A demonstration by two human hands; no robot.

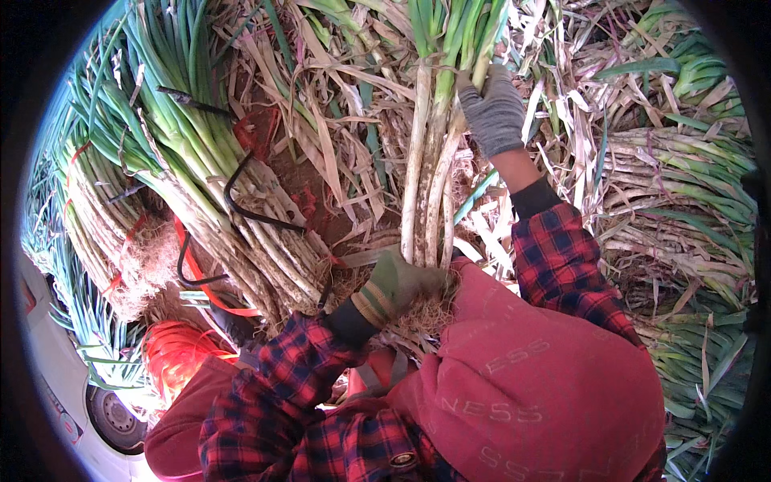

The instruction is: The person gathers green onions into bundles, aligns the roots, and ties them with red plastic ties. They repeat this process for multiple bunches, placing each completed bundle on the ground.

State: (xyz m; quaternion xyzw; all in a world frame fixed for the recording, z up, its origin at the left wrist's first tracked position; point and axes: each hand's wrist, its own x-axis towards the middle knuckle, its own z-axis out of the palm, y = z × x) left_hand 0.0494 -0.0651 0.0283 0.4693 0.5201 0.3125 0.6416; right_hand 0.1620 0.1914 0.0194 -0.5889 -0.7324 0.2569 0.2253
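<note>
A few long white-stemmed green onions [429,175] stand nearly upright before me, leaves away from me and roots towards me. My left hand [409,284], in a dirty green and grey knit glove, grips them low by the roots. Higher up, where white turns to green, my right hand [495,111] in a grey glove closes on an outer stalk. Its fingertips are partly hidden behind the stalks. Left of them, a thick bunch of green onions [241,241] lies slanted between bent black metal rods [253,214].
Tied bundles of green onions [96,211] lie at far left, near a heap of red plastic strapping [177,355] and a vehicle wheel [115,419]. Dry husks [337,120] litter the ground. More green onions [674,211] are piled at right. My red-clothed knee [542,385] rises close below my hands.
</note>
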